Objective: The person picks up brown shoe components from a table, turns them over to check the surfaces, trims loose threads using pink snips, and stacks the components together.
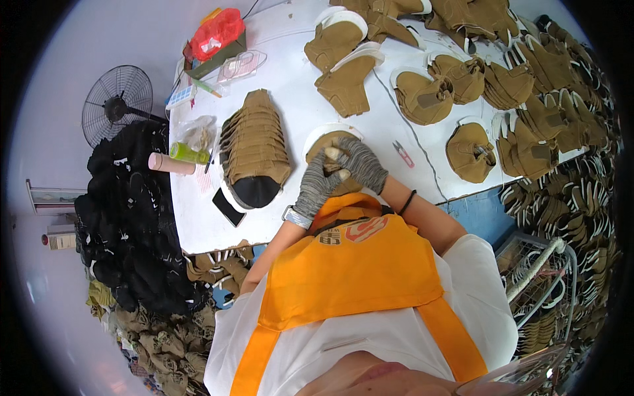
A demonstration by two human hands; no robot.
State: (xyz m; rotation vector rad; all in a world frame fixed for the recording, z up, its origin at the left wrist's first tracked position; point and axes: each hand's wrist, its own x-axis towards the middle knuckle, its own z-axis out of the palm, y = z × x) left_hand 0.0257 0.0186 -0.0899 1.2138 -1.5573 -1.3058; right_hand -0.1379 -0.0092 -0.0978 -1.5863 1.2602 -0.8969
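Note:
Both my hands, in grey knit gloves with bare fingertips, work close together at the table's near edge. Between them is a brown shoe upper [321, 142] with a white curved rim, partly covered by my fingers and the orange apron. My left hand [317, 187] grips its left side, fingers bent. Across the top and right side lies my right hand [360, 163], its fingers closed on the same upper. To the left rests a row of nested brown shoe uppers [256, 142], the nearest showing a black lining. Thread snips [403, 154] with pink handles lie to the right.
More brown uppers [470, 152] crowd the white table [297, 79] at the right and back. A phone [228, 207], a pink bottle [172, 164] and a box with a red bag [216, 46] sit left. Beyond are a fan [117, 107] and piled black uppers [135, 218].

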